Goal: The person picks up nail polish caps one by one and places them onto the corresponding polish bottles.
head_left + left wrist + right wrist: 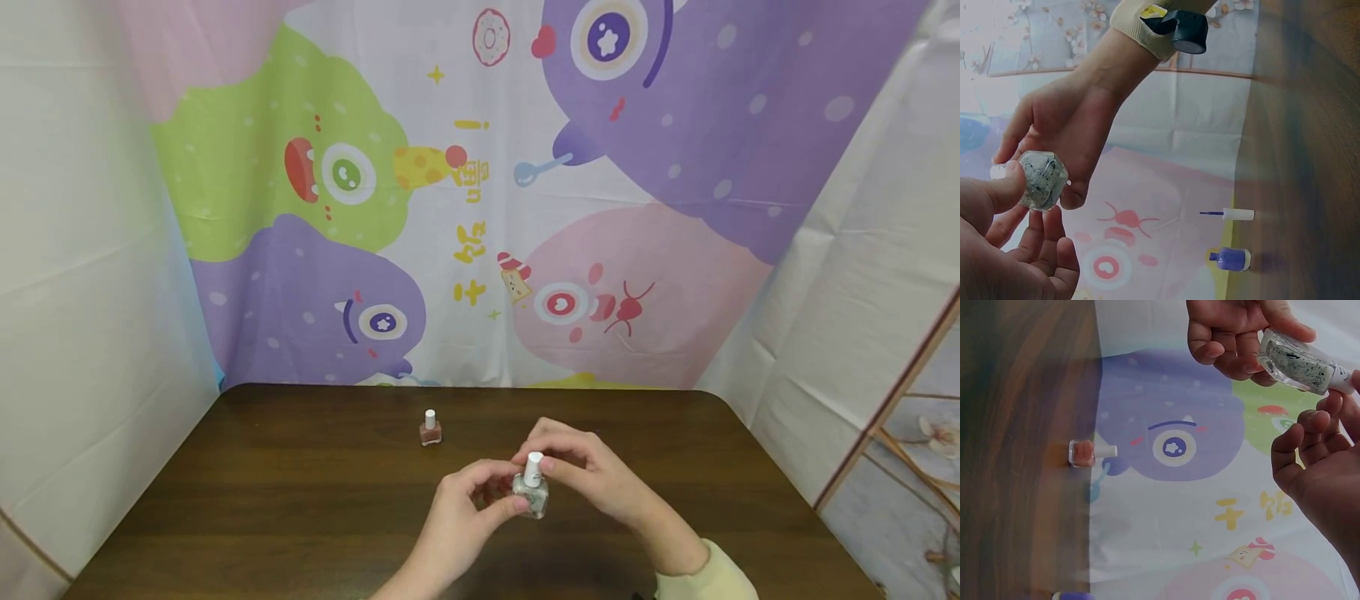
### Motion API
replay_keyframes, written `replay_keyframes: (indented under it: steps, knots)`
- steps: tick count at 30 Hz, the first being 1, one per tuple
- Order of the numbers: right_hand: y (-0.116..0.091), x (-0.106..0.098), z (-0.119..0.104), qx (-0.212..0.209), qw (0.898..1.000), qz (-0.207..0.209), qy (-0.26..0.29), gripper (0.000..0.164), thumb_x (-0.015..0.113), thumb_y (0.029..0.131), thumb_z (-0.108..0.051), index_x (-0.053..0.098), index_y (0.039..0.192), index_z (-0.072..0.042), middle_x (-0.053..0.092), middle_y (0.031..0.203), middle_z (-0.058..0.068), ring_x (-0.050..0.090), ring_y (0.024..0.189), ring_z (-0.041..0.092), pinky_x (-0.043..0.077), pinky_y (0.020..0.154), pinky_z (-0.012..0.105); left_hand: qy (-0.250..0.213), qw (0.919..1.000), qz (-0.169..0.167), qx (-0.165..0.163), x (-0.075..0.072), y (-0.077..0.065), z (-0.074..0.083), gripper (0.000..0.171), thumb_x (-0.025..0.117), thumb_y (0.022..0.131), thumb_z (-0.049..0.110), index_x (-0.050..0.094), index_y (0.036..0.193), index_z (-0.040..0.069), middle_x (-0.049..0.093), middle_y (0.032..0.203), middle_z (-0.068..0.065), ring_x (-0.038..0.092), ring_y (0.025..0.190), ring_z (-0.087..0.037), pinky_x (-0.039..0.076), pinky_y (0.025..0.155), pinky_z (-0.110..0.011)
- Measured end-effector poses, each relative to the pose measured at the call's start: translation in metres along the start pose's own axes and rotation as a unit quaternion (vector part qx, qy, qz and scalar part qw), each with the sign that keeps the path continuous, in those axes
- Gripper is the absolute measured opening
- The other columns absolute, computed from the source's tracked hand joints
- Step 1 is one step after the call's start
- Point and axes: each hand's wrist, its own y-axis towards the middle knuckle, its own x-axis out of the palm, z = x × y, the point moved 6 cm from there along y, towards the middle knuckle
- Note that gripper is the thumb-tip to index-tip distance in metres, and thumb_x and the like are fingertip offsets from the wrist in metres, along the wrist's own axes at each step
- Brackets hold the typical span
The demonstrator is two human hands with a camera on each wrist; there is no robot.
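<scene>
A clear, faceted nail polish bottle [531,498] with black-and-white flecked polish is held above the table, its white cap [533,469] on top. My left hand [461,518] grips the glass body between thumb and fingers. At the cap, my right hand [600,473] pinches with thumb and fingertips, the other fingers bent loosely. In the right wrist view, the flecked bottle [1297,364] lies tilted between both hands.
A capped reddish-brown polish bottle [431,432] stands toward the back of the dark wooden table [300,500]. In the left wrist view, an uncapped purple polish bottle [1232,259] stands beside its upright cap with brush [1238,214]. A cartoon-printed curtain [465,350] hangs behind.
</scene>
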Motion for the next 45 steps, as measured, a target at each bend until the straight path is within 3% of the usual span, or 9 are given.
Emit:
replay_keyframes:
  steps: [8, 14, 22, 32, 45]
  knots:
    - [-0.0002, -0.0004, -0.0005, -0.017, 1.0, 0.013, -0.023, 0.023, 0.049, 0.092, 0.008, 0.064, 0.106, -0.003, 0.056, 0.092, 0.01, 0.054, 0.088, 0.012, 0.05, 0.067, 0.032, 0.005, 1.0, 0.004, -0.006, -0.0002, -0.0002, -0.0002, 0.027, 0.076, 0.076, 0.021, 0.07, 0.101, 0.014, 0.067, 0.087, -0.001, 0.056, 0.075, -0.006, 0.045, 0.065, -0.021]
    - [0.0002, -0.0016, -0.0022, -0.016, 0.998, 0.031, -0.058, 0.021, 0.056, 0.09, 0.005, 0.067, 0.105, -0.005, 0.058, 0.09, 0.008, 0.055, 0.084, 0.012, 0.049, 0.067, 0.028, 0.014, 0.9998, 0.011, -0.004, -0.0004, -0.0001, -0.0001, 0.025, 0.076, 0.076, 0.02, 0.07, 0.099, 0.015, 0.066, 0.085, 0.0, 0.055, 0.074, -0.005, 0.045, 0.064, -0.02]
    - [-0.0003, -0.0051, 0.0007, 0.012, 0.993, 0.069, -0.093, 0.016, 0.062, 0.088, -0.001, 0.07, 0.1, -0.008, 0.061, 0.085, 0.008, 0.056, 0.081, 0.01, 0.047, 0.065, 0.027, 0.019, 0.9996, 0.02, 0.0, -0.0011, -0.0004, 0.0016, 0.023, 0.077, 0.076, 0.021, 0.069, 0.097, 0.016, 0.065, 0.083, 0.002, 0.054, 0.072, -0.006, 0.045, 0.064, -0.02]
    - [-0.001, -0.007, 0.0022, 0.027, 0.99, 0.102, -0.093, 0.016, 0.068, 0.082, 0.002, 0.072, 0.093, -0.008, 0.061, 0.081, 0.001, 0.053, 0.074, 0.007, 0.045, 0.056, 0.027, 0.018, 0.9995, 0.025, 0.007, -0.0004, -0.0003, 0.0031, 0.022, 0.077, 0.076, 0.02, 0.069, 0.096, 0.016, 0.065, 0.083, 0.002, 0.054, 0.071, -0.006, 0.046, 0.064, -0.02]
    - [-0.0033, -0.0066, 0.0052, 0.068, 0.977, 0.169, -0.111, 0.01, 0.071, 0.081, -0.003, 0.073, 0.09, -0.007, 0.061, 0.078, 0.0, 0.051, 0.07, 0.006, 0.044, 0.055, 0.023, 0.029, 0.9984, 0.049, -0.004, -0.0025, -0.0002, 0.0016, 0.023, 0.078, 0.075, 0.025, 0.067, 0.094, 0.017, 0.063, 0.082, 0.004, 0.054, 0.071, -0.007, 0.046, 0.061, -0.02]
